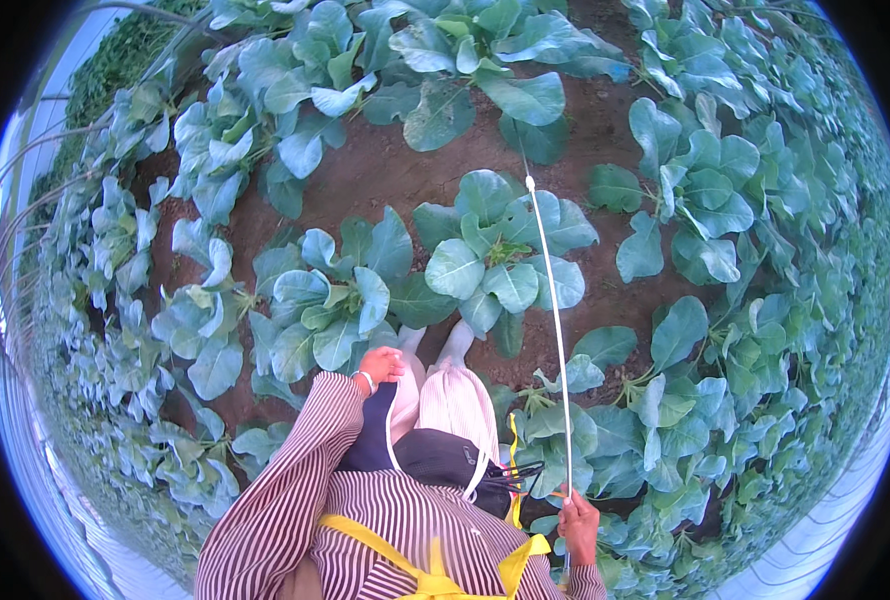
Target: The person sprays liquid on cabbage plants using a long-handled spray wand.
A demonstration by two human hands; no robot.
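My right hand (578, 523) grips the lower end of a long thin white spray lance (556, 322). The lance points ahead and crosses over the right-hand leaves of a broad-leaved cabbage-type plant (512, 285). Its pale tip (530, 182) is beyond that plant, near the bare soil. My left hand (383, 365), with a white bracelet at the wrist, hovers in front of my lap with its fingers partly bent. Nothing shows in it, though its palm is hidden. Beside it on the left grows a second leafy plant (332, 300).
Brown soil (392, 172) shows between rows of similar plants on all sides. My covered feet (456, 345) are close to the two nearest plants. A dark pouch (445, 457) with cords and yellow straps (370, 536) are at my waist. Thin curved hoops (21, 161) line the far left.
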